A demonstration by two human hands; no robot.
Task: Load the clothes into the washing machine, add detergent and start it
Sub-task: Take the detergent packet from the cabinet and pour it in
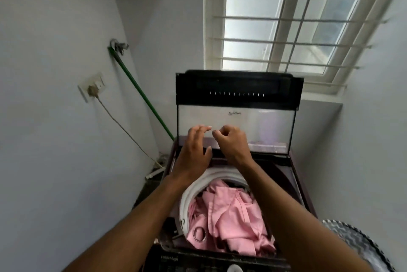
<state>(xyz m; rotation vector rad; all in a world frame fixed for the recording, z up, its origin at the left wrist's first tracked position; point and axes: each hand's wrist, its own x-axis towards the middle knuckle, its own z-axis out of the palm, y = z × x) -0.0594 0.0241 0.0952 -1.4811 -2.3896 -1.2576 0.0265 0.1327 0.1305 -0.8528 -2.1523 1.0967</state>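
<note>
Reaching over the open washing machine, the person held both hands against the lower edge of the raised lid. The left hand lay flat, its fingers straight and slightly spread, tips at the glass panel. The right hand was loosely curled, thumb and forefinger nearly meeting; whether they pinched anything could not be told. The pink clothes already filled the white-rimmed drum, a metal ring showing on the cloth near the front. No detergent was visible. The step in hand appeared to be bringing the lid down: this is best done with both hands guiding it evenly, after checking that no fabric lay over the drum rim. Behind the machine stood a barred window in pale walls; a green pipe ran down the left wall from a tap, beside a wall socket with a trailing cord. A zigzag-patterned basket sat at the lower right.
</note>
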